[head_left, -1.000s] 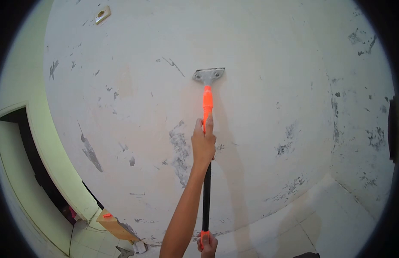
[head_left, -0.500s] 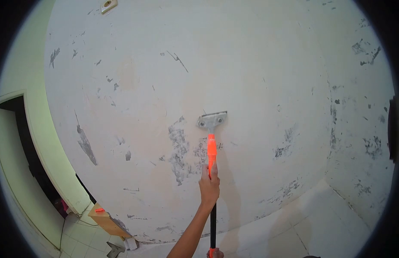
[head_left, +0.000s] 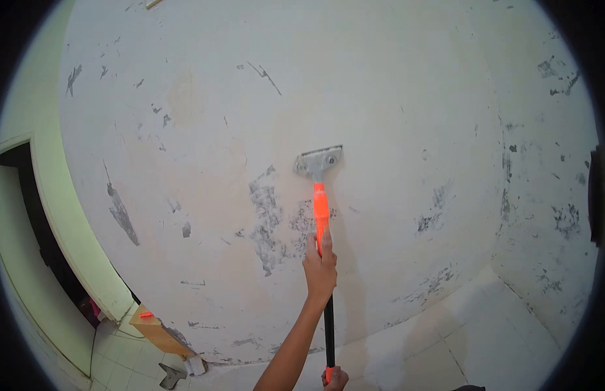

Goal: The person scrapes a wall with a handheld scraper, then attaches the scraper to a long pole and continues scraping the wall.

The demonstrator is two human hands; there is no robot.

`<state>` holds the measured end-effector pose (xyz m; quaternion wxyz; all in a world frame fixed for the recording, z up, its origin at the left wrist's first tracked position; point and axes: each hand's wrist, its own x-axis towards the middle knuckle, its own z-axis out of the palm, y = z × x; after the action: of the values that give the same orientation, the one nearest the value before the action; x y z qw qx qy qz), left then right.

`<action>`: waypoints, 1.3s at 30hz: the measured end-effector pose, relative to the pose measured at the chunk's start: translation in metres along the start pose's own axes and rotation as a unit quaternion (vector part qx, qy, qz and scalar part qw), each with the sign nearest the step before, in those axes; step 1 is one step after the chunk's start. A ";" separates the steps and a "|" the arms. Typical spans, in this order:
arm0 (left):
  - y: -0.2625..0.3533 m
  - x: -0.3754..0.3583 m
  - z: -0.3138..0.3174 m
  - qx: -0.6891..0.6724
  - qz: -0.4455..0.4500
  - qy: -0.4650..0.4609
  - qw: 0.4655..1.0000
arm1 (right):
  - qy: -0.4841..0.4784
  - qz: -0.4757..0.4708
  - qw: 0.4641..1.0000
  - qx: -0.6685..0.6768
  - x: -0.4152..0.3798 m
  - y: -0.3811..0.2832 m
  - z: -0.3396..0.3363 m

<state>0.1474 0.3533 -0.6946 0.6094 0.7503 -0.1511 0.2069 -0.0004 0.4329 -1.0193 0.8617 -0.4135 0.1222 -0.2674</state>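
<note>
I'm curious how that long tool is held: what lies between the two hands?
In the head view, only the black shaft of the scraper spans the stretch between the left hand, above, and the right hand, below.

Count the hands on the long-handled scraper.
2 on the long-handled scraper: left hand at its upper orange grip, right hand at its lower orange end. No other hands show.

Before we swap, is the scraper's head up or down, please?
Up: the scraper's head is above the left hand, with the right hand lowest.
</note>
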 end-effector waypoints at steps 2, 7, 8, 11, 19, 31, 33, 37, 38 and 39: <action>0.001 0.002 0.000 -0.011 -0.002 0.005 1.000 | -0.003 0.003 1.000 -0.010 0.001 -0.006 0.002; -0.030 -0.016 -0.001 -0.001 0.004 0.016 1.000 | 0.048 -0.008 0.999 -0.016 -0.013 0.030 -0.009; -0.031 -0.017 -0.001 0.004 0.002 0.012 1.000 | 0.051 -0.013 0.999 -0.009 -0.014 0.029 -0.009; -0.018 -0.007 0.003 -0.001 0.003 0.006 1.000 | 0.031 -0.011 0.999 -0.013 -0.006 0.014 -0.009; -0.031 -0.007 0.007 -0.023 0.040 0.011 0.999 | 0.031 -0.014 0.999 -0.015 -0.007 0.016 -0.009; -0.016 -0.003 0.009 -0.017 0.030 0.002 0.999 | 0.040 -0.003 0.999 0.000 -0.007 0.001 -0.001; -0.017 -0.003 0.012 -0.029 0.042 0.018 0.999 | 0.072 -0.004 0.997 -0.026 -0.005 -0.007 0.000; -0.032 -0.009 0.011 -0.021 0.042 0.020 0.999 | 0.050 -0.027 0.998 -0.029 -0.006 0.009 -0.011; -0.023 -0.005 0.009 -0.022 0.033 0.016 0.999 | 0.041 -0.041 0.998 -0.032 -0.005 0.003 -0.005; -0.015 -0.002 0.007 -0.023 0.021 0.011 0.999 | 0.034 -0.054 0.997 -0.037 -0.005 -0.004 0.000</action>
<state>0.1535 0.3493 -0.7097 0.6240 0.7303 -0.1645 0.2241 -0.0056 0.4335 -1.0157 0.8257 -0.4418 0.1384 -0.3223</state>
